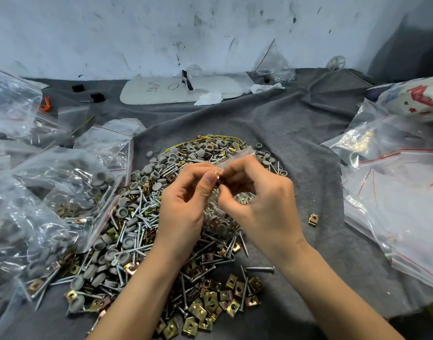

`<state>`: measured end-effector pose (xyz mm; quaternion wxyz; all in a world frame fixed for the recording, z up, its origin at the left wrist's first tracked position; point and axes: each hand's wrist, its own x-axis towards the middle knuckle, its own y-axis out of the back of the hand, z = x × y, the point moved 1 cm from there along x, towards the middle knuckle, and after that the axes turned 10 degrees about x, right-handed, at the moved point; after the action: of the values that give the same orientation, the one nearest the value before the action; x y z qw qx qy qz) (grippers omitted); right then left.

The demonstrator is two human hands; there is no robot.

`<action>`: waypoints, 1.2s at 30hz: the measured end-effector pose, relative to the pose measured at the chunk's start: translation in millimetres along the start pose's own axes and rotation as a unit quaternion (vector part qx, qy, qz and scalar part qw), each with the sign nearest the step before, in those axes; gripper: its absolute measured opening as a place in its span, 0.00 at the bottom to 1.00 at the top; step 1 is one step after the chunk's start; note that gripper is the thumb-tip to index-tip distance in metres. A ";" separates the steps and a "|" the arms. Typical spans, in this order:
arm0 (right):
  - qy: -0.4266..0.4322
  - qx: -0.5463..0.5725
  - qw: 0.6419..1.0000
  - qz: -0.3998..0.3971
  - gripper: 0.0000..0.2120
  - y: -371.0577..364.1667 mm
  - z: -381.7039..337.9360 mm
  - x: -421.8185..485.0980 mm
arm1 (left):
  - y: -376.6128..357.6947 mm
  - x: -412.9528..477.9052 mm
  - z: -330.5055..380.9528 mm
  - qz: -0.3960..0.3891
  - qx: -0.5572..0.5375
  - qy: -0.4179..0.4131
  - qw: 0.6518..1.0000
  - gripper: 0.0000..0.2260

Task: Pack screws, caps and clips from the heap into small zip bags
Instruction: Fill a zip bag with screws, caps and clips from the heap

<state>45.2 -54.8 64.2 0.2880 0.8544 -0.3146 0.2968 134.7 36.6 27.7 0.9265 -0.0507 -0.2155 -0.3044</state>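
Pinching zip bag (pixel 219 217) mouth: left hand (pixel 183 204), right hand (pixel 259 195), over heap (pixel 137 217).

- the light was soft, even and cool, with no lamp in view.
- shadows were faint: only a weak dark patch lay beneath the left hand (pixel 183 204) and right hand (pixel 257 200) on the heap (pixel 137 217).
- white glare streaked the crinkled zip bags (pixel 51 192) at both sides, and the small bag (pixel 223 209) between the hands glinted.
- wide-angle distortion bent the wall (pixel 210 33) and the worktop (pixel 296 131) towards the corners.
- the centre was fairly sharp; the far edge and the corners were softer, with compression smear in the plastic.
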 end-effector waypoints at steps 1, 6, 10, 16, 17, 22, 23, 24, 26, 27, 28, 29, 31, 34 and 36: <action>-0.006 0.000 1.000 -0.001 0.08 -0.4 0.5 0.2 | -0.3 0.4 -1.5 -0.001 -0.010 0.003 1.000 0.07; -0.032 0.020 0.999 -0.029 0.09 0.1 4.8 3.5 | -1.4 1.7 -7.2 -0.010 -0.074 0.038 0.997 0.07; -0.055 0.053 0.995 -0.058 0.09 2.0 8.4 6.7 | -2.2 1.7 -7.8 -0.007 -0.106 0.060 0.993 0.05; -0.012 0.053 0.991 -0.125 0.16 10.7 8.1 9.9 | -1.0 1.5 -0.2 0.005 -0.056 0.041 0.998 0.09; 0.002 0.028 0.991 -0.131 0.17 9.5 8.1 10.1 | -1.2 1.6 2.8 0.009 -0.040 0.031 0.999 0.11; -0.001 0.034 0.998 -0.052 0.10 19.7 14.5 7.3 | -1.4 -1.2 9.8 -0.006 0.079 -0.022 0.997 0.13; -0.022 0.048 0.998 -0.032 0.09 26.2 17.6 3.9 | 0.9 -0.4 10.4 0.002 0.114 -0.040 0.993 0.12; -0.050 0.049 0.997 -0.014 0.08 33.6 21.6 0.1 | 3.5 0.9 10.3 0.014 0.155 -0.062 0.986 0.15; -0.109 -0.001 0.994 -0.008 0.07 48.7 34.4 -9.2 | 9.6 5.1 8.9 0.042 0.241 -0.093 0.965 0.20; -0.139 -0.047 0.989 -0.020 0.07 55.4 42.2 -14.3 | 12.9 7.4 8.2 0.057 0.276 -0.102 0.954 0.20; -0.168 -0.097 0.980 -0.041 0.08 60.8 49.0 -19.2 | 15.9 8.7 8.0 0.074 0.302 -0.108 0.944 0.19; -0.196 -0.141 0.968 -0.065 0.10 65.1 54.5 -24.2 | 18.9 9.9 7.7 0.089 0.318 -0.112 0.937 0.18; -0.244 -0.182 0.948 -0.093 0.13 69.0 58.7 -33.0 | 22.7 11.3 9.1 0.113 0.352 -0.124 0.921 0.16; -0.207 -0.159 0.962 -0.079 0.08 64.0 47.5 -39.0 | 26.6 12.1 9.3 0.123 0.384 -0.131 0.906 0.12; -0.163 -0.136 0.969 -0.129 0.04 54.9 40.2 -43.0 | 30.0 13.2 7.7 0.132 0.379 -0.117 0.908 0.09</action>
<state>-7.5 -101.3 24.9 0.3826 0.8773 -0.2815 0.0684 159.0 55.5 41.4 0.8757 0.2414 -0.4129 -0.0663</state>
